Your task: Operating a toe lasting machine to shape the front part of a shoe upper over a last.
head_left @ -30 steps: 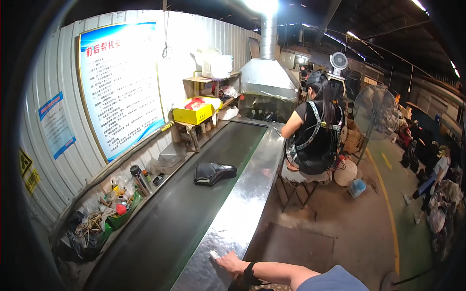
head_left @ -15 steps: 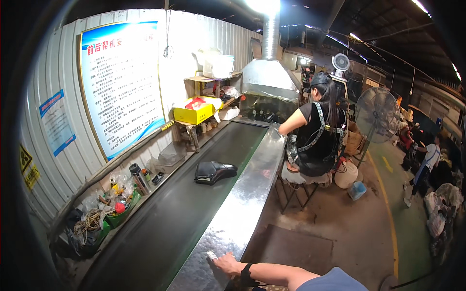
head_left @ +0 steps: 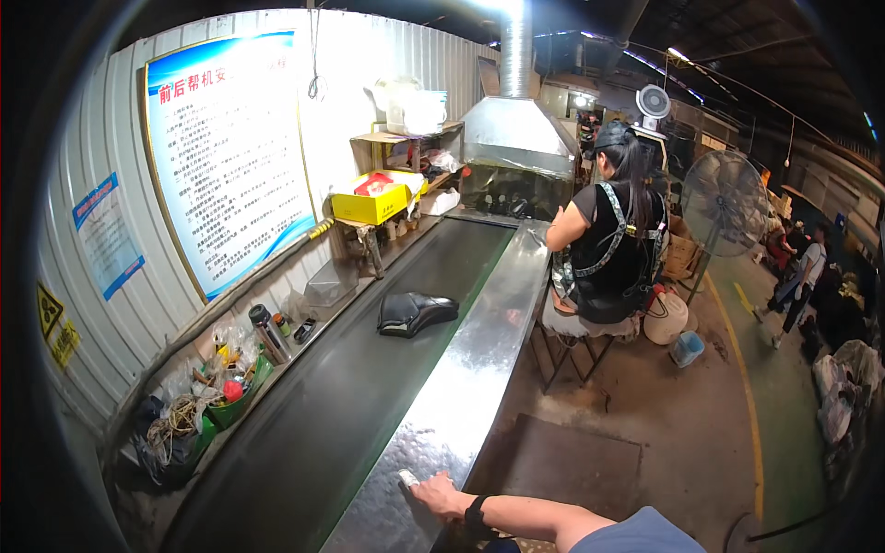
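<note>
My right hand (head_left: 440,496) rests on the shiny metal ledge (head_left: 452,396), its fingers stretched out to the left. At one fingertip shows a small white bit (head_left: 407,477); whether it wraps the finger or lies under it, I cannot tell. A dark band circles that wrist. Farther off, out of the hand's reach, a glossy black piece like a shoe upper (head_left: 417,314) lies on the dark belt (head_left: 341,396) beside the ledge. My left hand is outside the picture.
A co-worker (head_left: 613,230) sits on a stool at the ledge's far right, below a metal hood (head_left: 516,129). Along the wall stand a yellow box (head_left: 373,206), a flask (head_left: 265,324) and a cluttered green bin (head_left: 247,392). A large fan (head_left: 725,205) stands at right.
The view has shifted slightly. The co-worker's forearm has drawn back from the ledge and the body is more upright. A person in the right background has moved. My right hand stays on the ledge.
</note>
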Demonstrator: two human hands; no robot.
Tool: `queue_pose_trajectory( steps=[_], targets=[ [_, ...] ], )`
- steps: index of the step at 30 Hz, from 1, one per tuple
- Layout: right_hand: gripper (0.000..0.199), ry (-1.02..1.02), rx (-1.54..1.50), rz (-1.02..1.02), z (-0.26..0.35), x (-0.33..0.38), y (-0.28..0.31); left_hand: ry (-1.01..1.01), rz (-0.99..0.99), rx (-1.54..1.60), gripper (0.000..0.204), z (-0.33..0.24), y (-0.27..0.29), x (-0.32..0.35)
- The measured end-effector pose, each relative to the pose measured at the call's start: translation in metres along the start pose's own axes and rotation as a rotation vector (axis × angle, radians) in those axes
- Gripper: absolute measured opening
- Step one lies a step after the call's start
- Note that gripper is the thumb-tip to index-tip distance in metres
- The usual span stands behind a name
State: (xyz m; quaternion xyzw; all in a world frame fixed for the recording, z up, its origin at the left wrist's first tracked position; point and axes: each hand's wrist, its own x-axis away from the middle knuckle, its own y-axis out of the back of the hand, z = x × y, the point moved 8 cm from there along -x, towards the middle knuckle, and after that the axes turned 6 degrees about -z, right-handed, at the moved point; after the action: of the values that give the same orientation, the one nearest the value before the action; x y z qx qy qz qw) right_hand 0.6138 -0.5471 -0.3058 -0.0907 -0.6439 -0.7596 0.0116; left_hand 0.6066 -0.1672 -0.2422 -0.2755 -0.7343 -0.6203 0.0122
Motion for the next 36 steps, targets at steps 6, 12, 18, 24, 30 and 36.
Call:
queue_pose_trajectory(
  steps=[6,12,18,24,30,36],
  targets=[
    [0.031,-0.024,0.001,0.004,0.002,0.004,0.007,-0.025,-0.004,0.025,0.133,-0.004,0.004,0.002],
    [0.031,-0.027,0.03,0.059,0.002,0.007,0.013,0.001,0.039,0.049,0.132,-0.011,0.011,0.001],
    [0.04,0.039,-0.014,-0.127,-0.013,0.021,0.01,-0.02,0.041,-0.002,0.133,-0.013,0.005,-0.007],
    [0.037,0.07,-0.003,-0.108,0.005,0.0,-0.005,-0.048,0.006,-0.009,0.127,0.002,0.006,0.004],
    [0.072,-0.049,-0.387,0.113,0.0,0.017,0.042,-0.128,-0.007,0.507,0.085,0.062,0.047,-0.037],
    [0.069,-0.06,-0.869,0.133,0.056,0.009,0.07,0.606,-0.596,0.383,0.048,0.283,0.156,-0.017]
  ],
)
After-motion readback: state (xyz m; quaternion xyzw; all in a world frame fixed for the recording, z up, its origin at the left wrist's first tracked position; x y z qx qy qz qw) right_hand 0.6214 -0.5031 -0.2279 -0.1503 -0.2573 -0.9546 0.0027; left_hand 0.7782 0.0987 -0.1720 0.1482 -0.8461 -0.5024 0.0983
